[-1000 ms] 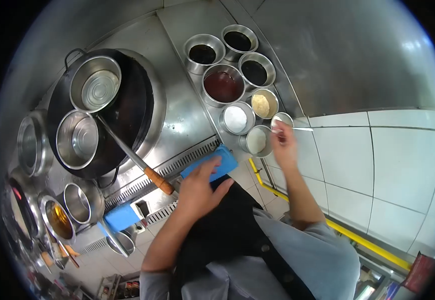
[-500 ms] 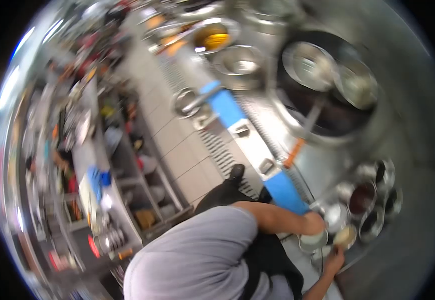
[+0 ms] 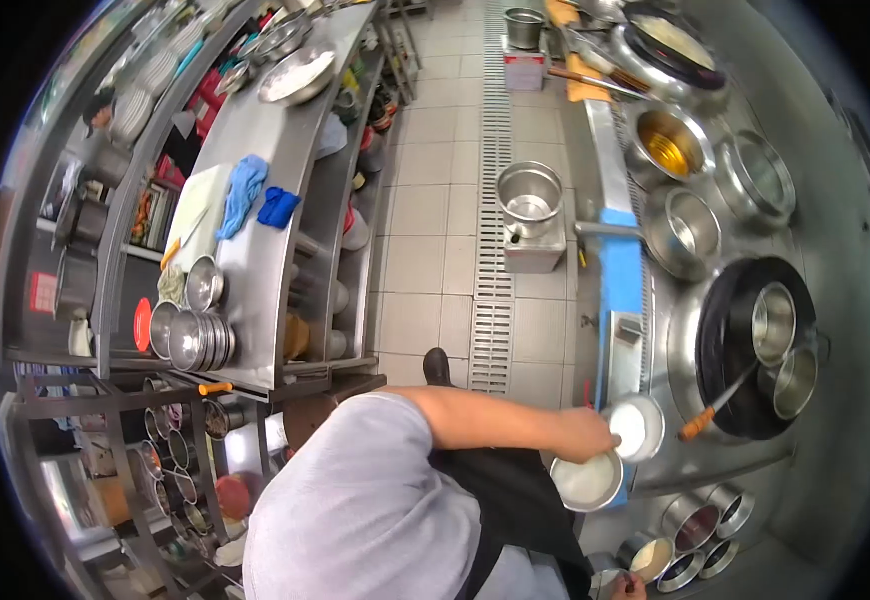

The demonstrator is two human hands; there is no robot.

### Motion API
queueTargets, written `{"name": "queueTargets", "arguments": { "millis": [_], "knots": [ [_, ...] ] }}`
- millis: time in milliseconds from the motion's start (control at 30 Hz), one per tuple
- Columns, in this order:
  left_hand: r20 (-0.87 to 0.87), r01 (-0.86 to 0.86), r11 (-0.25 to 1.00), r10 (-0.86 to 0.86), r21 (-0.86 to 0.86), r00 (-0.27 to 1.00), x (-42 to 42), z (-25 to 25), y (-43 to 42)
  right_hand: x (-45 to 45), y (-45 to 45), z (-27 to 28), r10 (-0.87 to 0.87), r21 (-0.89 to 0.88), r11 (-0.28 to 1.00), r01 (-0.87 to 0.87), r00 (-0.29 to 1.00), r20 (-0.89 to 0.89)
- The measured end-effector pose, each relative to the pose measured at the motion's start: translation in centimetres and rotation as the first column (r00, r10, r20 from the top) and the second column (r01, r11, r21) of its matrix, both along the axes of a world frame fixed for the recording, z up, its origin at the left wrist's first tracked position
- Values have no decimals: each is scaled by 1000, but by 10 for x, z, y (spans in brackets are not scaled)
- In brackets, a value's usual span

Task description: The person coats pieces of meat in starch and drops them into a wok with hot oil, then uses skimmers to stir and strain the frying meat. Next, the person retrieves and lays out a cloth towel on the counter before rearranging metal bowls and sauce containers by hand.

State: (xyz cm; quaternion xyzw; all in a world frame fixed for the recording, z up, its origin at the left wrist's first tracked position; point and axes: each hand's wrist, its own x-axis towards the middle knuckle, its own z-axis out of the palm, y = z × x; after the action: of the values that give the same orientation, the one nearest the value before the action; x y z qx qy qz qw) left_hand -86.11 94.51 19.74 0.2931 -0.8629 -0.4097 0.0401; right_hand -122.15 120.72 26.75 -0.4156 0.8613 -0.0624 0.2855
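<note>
My left hand (image 3: pixel 585 433) is closed at the rim of a round metal bowl (image 3: pixel 654 447) with white contents. Just below that hand is a second metal bowl (image 3: pixel 587 502), also with something whitish in it. Which bowl carries the grip is partly hidden by the fingers. Down at the bottom edge, my right hand (image 3: pixel 628 587) is partly cut off, its fingers curled beside a metal container (image 3: pixel 651 553) of pale yellow contents. Whatever those fingers hold cannot be made out.
Several metal pots (image 3: pixel 690 523) cluster at lower right. A black wok (image 3: pixel 733 300) holds two metal bowls and an orange-handled tool (image 3: pixel 697 424). A pot of amber liquid (image 3: pixel 667 150) stands farther back. Left is a steel counter (image 3: pixel 265 255) with blue cloths (image 3: pixel 245 195); a drain grate (image 3: pixel 492 250) crosses the floor.
The view has turned and sharpened. My left hand and the white-filled bowls are farther from the pot cluster. My right hand is now lower, at the frame's bottom edge.
</note>
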Motion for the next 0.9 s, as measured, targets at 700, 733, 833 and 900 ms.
{"name": "queueTargets", "arguments": {
  "millis": [700, 733, 833, 900],
  "knots": [
    [143, -897, -378, 898, -230, -415, 611, -15, 177, 866, -504, -51, 983, -331, -184, -925, -180, -43],
    [150, -875, -425, 873, -231, -464, 620, -23, 177, 914, -520, -63, 968, -336, -250, -908, -238, -76],
    [207, -820, -522, 797, -237, -567, 639, -27, 161, 1042, -546, -80, 933, -326, -357, -875, -354, -70],
    [222, -782, -573, 752, -247, -621, 655, -25, 149, 1117, -563, -101, 898, -337, -430, -838, -435, -65]
  ]
}}
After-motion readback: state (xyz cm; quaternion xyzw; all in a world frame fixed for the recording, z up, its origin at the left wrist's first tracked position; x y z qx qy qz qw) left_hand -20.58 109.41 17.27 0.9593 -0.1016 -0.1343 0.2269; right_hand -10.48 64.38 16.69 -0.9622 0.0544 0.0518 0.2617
